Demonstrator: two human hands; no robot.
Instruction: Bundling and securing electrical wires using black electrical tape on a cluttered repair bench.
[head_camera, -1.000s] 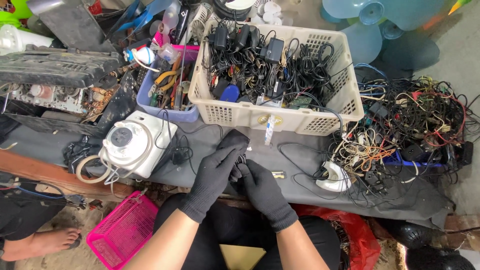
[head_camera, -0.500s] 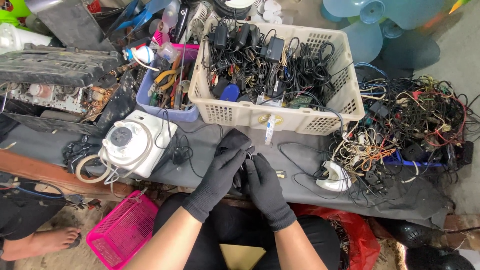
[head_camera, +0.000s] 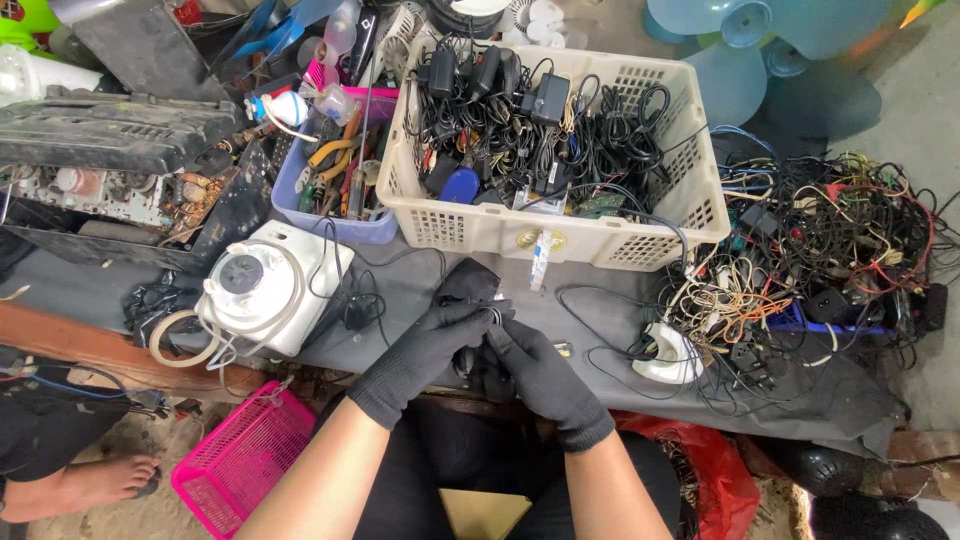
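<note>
Small black device (head_camera: 470, 285), prob. an adapter or charger block, matte, roughly rectangular. Lies at about 6 o'clock of the frame on grey cloth over the tabletop (head_camera: 600, 330), just below the cream basket. Its upper end shows at 12 o'clock of the gloved fingers (head_camera: 470, 318); lower part hidden betw. both hands, so exact shape can't be told. Tilted, long axis running approx. 1 to 7 o'clock. A small shiny bit (head_camera: 494, 314), maybe a ring or connector, sits where the fingertips meet; too small to tell which.

An electronics repair stall: basket of chargers (head_camera: 520, 110), tangled cables (head_camera: 830, 250), tools (head_camera: 340, 165)
</note>
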